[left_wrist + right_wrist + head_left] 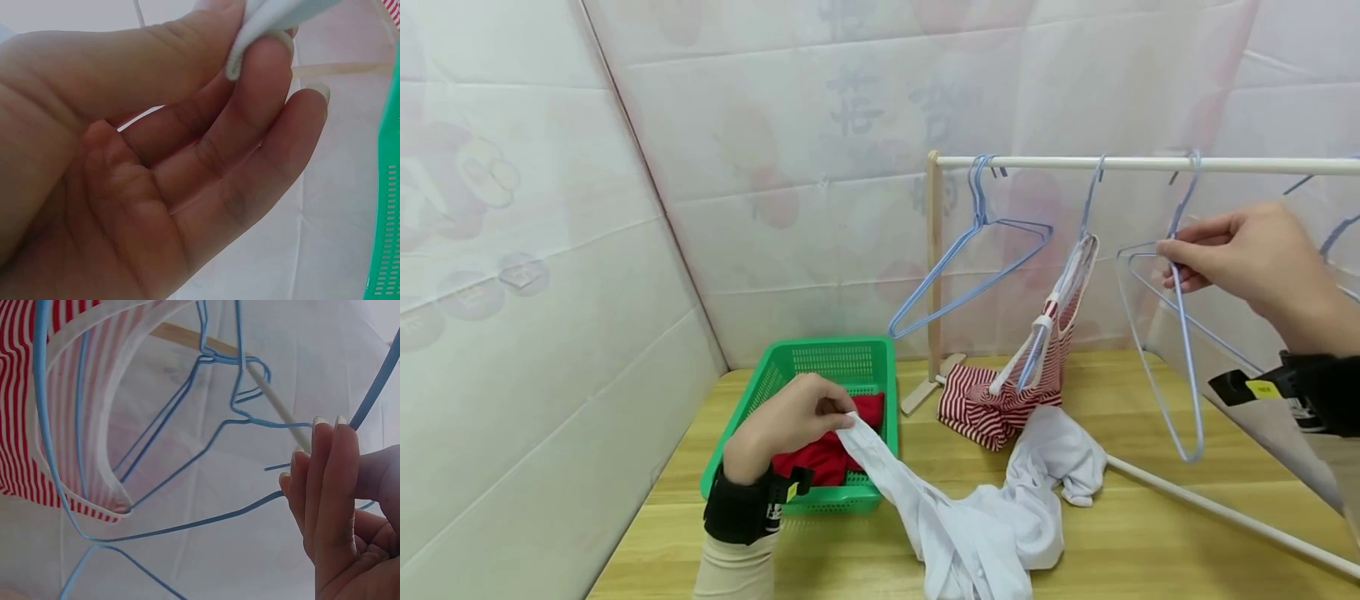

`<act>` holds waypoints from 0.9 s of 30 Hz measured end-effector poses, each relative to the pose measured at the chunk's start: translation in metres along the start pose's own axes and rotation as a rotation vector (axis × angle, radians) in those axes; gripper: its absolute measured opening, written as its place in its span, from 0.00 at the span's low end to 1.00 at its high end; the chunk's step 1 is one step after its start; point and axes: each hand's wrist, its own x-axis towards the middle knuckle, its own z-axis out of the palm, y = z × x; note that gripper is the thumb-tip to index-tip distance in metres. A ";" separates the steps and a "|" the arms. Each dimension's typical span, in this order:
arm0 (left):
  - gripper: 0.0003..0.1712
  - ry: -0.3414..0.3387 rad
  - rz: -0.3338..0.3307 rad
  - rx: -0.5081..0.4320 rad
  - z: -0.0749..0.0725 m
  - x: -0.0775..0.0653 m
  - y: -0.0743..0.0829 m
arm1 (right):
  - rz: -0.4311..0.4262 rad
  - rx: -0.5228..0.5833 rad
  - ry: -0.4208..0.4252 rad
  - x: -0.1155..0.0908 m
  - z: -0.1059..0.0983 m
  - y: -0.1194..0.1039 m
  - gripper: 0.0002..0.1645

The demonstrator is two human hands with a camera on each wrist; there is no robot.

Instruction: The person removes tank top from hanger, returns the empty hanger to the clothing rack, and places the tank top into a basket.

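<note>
With thumb and fingers, my left hand [797,417] pinches one end of a white garment [985,542], drawn up beside the green basket. The rest of that garment lies crumpled on the table. In the left wrist view a folded edge of the white garment [269,22] sits between thumb and fingertip. My right hand [1255,258] grips a blue wire hanger [1190,358] just below its hook, and the hook is at the rack's rail. Nothing hangs on this hanger. A red-and-white striped garment [977,408] hangs from another hanger to its left, its lower part resting on the table.
The green basket [891,400] holds red cloth [868,408]. Several blue hangers [977,196] hang at the left end of the rail [1037,162], with more at the far right. A low white bar [1225,510] crosses the table at right.
</note>
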 end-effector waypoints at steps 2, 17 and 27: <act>0.04 -0.006 0.002 -0.004 0.001 0.000 0.000 | 0.012 -0.032 0.002 -0.002 0.003 0.006 0.21; 0.04 -0.009 0.018 0.002 0.000 0.000 0.000 | 0.018 -0.119 0.013 -0.004 0.006 0.008 0.36; 0.04 -0.009 0.005 0.000 -0.001 -0.001 0.002 | -0.118 -0.276 0.087 -0.009 0.012 0.007 0.28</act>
